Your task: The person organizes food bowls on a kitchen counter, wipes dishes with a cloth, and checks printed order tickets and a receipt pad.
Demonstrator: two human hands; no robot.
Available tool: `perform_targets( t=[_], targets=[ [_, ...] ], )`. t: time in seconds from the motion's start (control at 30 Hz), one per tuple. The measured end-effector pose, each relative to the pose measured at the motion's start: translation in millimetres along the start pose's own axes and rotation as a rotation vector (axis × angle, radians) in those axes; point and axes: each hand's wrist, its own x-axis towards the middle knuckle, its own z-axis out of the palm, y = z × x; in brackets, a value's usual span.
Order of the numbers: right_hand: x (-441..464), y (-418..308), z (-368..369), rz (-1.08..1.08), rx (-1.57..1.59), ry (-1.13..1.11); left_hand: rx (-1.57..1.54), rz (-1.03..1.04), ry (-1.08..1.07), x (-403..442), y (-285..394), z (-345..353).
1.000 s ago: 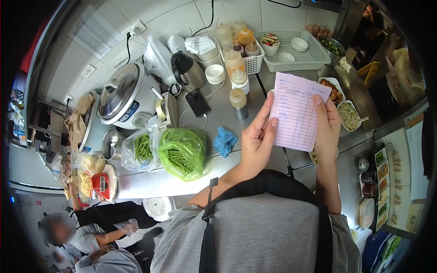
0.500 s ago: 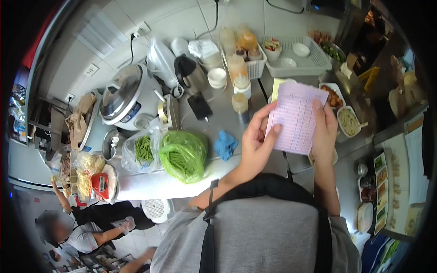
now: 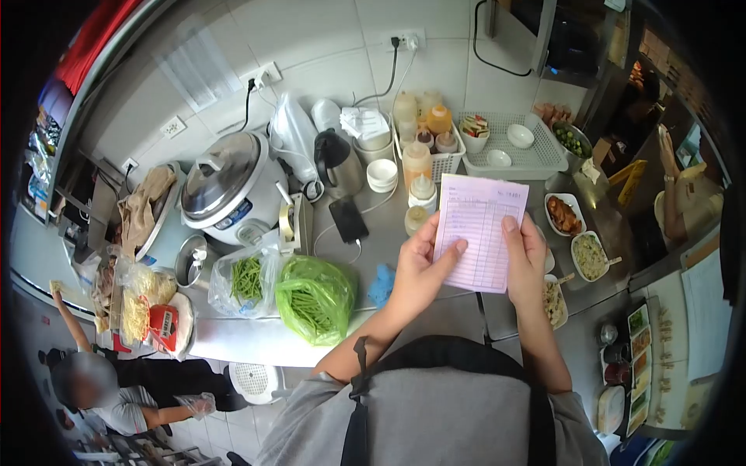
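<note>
A pink order pad (image 3: 483, 242) with ruled lines and handwriting near its top is held upright before my chest. My left hand (image 3: 423, 264) grips its left edge, thumb across the front and fingers behind. On the opposite edge, my right hand (image 3: 528, 260) pinches the pad with its thumb on the face. The fingers behind the paper are partly hidden. Just left of my left hand, a blue cloth (image 3: 381, 286) lies on the steel counter (image 3: 435, 317). Past my right hand are white bowls of food, one with chicken pieces (image 3: 565, 215) and another with a pale chopped mix (image 3: 590, 256).
Along the wall stand a rice cooker (image 3: 233, 186), a thermal jug (image 3: 336, 161), a basket of sauce bottles (image 3: 447, 163) and a white tray (image 3: 536, 147). Bags of green beans (image 3: 315, 303) sit near the counter's front edge. A co-worker (image 3: 128, 396) is at the lower left.
The pad and both hands have moved left and slightly down in view. The yellow sheet that stuck out behind the pad is now mostly hidden. My head view has shifted a little.
</note>
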Motion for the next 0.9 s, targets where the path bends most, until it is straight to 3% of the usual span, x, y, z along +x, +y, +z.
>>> perform_targets(
  t=[0.27, 0.47, 0.67, 0.77, 0.9],
  targets=[
    [3, 9, -11, 0.210, 0.214, 0.095, 0.044, 0.031, -0.013, 3, -10, -7],
    [1, 17, -19, 0.243, 0.311, 0.106, 0.069, 0.086, -0.071, 3, -15, -6],
    [-1, 14, -16, 0.186, 0.293, 0.156, 0.032, -0.008, -0.035, 0, -10, 4],
    [-3, 9, -20, 0.158, 0.222, 0.031, -0.009, -0.037, -0.038, -2, -9, 8],
    [-7, 8, -20, 0.152, 0.181, 0.032, -0.006, -0.021, -0.057, -6, -8, 9]
  ],
)
